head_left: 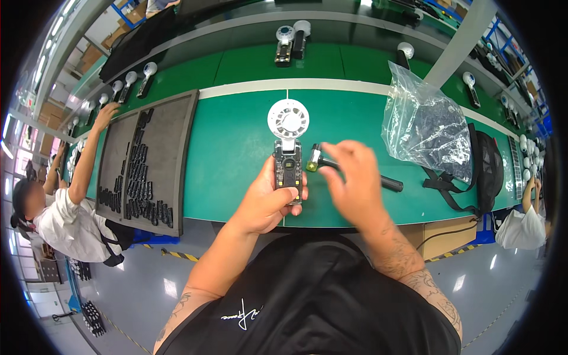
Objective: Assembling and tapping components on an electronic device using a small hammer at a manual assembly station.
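Partly, the left hand [264,200] hides the handheld fan [288,157].

White script [242,316] on black shirt [331,290]

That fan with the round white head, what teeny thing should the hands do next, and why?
Perhaps close the right hand around the yellow-tipped hammer: its fingers look open right over the hammer's handle, and the left hand grips the handheld fan, leaving only the right one free.
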A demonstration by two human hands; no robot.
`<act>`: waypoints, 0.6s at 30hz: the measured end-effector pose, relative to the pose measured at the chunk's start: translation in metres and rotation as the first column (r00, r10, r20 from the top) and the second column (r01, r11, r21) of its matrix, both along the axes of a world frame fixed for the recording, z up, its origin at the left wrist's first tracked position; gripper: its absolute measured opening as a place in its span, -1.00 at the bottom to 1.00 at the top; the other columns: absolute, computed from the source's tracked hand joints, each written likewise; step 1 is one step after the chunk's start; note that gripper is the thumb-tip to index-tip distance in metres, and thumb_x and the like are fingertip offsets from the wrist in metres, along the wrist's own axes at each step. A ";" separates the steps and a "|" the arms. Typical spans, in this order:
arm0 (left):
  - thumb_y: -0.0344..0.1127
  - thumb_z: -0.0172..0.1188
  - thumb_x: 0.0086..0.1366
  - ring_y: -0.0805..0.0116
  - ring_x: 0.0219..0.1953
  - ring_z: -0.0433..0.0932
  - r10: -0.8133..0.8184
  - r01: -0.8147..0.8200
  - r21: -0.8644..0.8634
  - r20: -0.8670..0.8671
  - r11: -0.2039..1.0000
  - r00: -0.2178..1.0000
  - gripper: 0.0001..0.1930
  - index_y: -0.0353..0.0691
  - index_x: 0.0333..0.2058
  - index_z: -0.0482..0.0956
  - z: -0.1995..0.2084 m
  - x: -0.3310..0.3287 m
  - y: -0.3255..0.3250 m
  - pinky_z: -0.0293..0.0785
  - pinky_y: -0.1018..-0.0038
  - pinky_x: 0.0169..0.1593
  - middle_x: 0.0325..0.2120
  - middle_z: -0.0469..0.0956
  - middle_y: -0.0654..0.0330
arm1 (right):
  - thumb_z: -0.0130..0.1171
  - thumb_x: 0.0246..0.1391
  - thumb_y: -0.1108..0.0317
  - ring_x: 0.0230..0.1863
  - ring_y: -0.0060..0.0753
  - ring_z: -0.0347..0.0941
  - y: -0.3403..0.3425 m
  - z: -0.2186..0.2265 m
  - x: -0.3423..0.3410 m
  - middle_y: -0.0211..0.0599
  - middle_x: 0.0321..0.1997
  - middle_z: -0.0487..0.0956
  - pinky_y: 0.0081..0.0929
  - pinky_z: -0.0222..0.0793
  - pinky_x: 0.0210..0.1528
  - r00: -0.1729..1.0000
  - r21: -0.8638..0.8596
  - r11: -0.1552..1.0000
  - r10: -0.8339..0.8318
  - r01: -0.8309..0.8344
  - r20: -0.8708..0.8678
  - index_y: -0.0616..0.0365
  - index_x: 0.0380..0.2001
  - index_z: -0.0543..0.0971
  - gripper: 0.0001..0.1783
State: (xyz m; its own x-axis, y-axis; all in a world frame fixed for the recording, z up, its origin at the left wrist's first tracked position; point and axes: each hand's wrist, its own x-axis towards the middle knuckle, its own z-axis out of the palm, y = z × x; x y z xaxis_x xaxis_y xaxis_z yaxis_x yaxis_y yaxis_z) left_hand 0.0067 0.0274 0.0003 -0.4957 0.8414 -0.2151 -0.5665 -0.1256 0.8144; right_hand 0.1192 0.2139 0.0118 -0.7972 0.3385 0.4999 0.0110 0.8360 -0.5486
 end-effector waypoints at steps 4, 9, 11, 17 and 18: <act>-0.64 0.07 0.24 0.31 -0.19 0.54 -0.028 0.012 0.130 0.118 0.991 0.993 -0.23 -0.10 0.43 0.13 0.006 0.000 0.001 0.45 0.52 -0.38 -0.06 0.51 0.02 | 0.38 0.11 0.39 -0.13 -0.08 0.54 0.038 -0.027 0.014 -0.18 -0.11 0.64 -0.21 0.46 -0.05 0.896 0.227 0.967 -0.201 0.116 0.396 0.15 -0.08 0.61 -0.70; -0.63 0.07 0.23 0.31 -0.19 0.54 0.017 -0.029 0.130 0.094 0.991 0.995 -0.24 -0.12 0.41 0.14 0.009 -0.001 -0.003 0.49 0.51 -0.36 -0.06 0.51 0.02 | 0.34 0.15 0.42 -0.30 -0.14 0.55 0.039 0.009 0.015 -0.22 -0.24 0.62 -0.27 0.48 -0.21 0.766 0.062 0.988 -0.151 0.144 0.624 0.18 -0.16 0.60 -0.79; -0.63 0.07 0.23 0.31 -0.19 0.53 0.037 -0.046 0.122 0.080 0.992 0.996 -0.25 -0.12 0.40 0.15 0.011 0.000 -0.004 0.49 0.51 -0.36 -0.07 0.51 0.03 | 0.31 0.15 0.46 -0.45 -0.19 0.53 0.029 0.045 0.033 -0.20 -0.35 0.61 -0.36 0.45 -0.35 0.940 -0.166 0.983 -0.021 0.082 0.341 0.22 -0.14 0.61 -0.79; -0.64 0.05 0.23 0.33 -0.19 0.52 0.045 -0.044 0.042 -0.043 0.998 0.998 -0.28 -0.16 0.38 0.16 0.022 0.001 -0.001 0.50 0.50 -0.35 -0.09 0.51 0.03 | 0.30 0.15 0.49 -0.43 -0.40 0.51 0.001 0.044 0.030 -0.30 -0.36 0.62 -0.46 0.41 -0.36 0.992 -0.045 0.991 0.129 -0.130 -0.012 0.22 -0.09 0.67 -0.76; -0.64 0.04 0.23 0.33 -0.19 0.52 0.044 -0.043 0.020 -0.070 0.999 0.997 -0.28 -0.17 0.38 0.16 0.023 0.002 0.000 0.50 0.50 -0.35 -0.09 0.51 0.03 | 0.31 0.15 0.50 -0.42 -0.44 0.50 0.001 0.034 0.020 -0.34 -0.36 0.62 -0.48 0.42 -0.35 0.984 0.072 0.981 0.179 -0.179 0.018 0.22 -0.07 0.68 -0.74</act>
State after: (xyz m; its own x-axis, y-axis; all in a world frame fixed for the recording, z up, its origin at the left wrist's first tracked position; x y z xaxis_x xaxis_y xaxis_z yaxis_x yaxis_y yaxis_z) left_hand 0.0086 0.0272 0.0237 -0.5454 0.8222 -0.1625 -0.5012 -0.1646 0.8495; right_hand 0.1389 0.2153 0.0457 -0.8472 0.1528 0.5089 -0.1367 0.8628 -0.4867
